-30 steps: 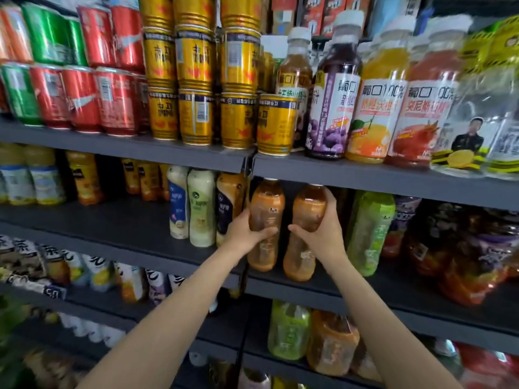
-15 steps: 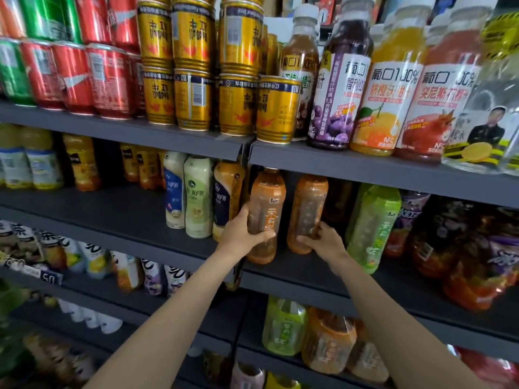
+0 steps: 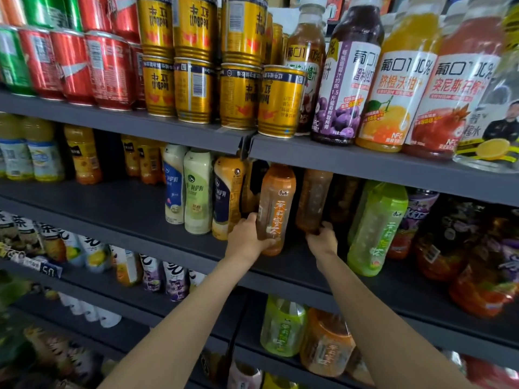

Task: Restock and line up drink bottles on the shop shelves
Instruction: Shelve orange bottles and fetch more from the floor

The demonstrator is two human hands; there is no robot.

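An orange-labelled tea bottle (image 3: 273, 209) stands upright near the front edge of the middle shelf (image 3: 280, 273), and my left hand (image 3: 247, 238) grips its lower half. A second amber tea bottle (image 3: 313, 200) stands deeper in the shelf to its right. My right hand (image 3: 321, 238) is at that bottle's base with fingers curled round the bottom. A green-labelled tea bottle (image 3: 375, 228) leans slightly just right of my right hand.
Cream and orange milk-tea bottles (image 3: 198, 192) crowd the left of my left hand. Gold cans (image 3: 238, 96) and tall juice bottles (image 3: 344, 88) fill the shelf above. Dark and red bottles (image 3: 449, 242) sit at right. More green and orange bottles (image 3: 283, 325) stand below.
My right hand has pushed the second amber bottle back into the shelf and slid down to its base. My left hand has kept hold of the front bottle, now standing on the shelf.
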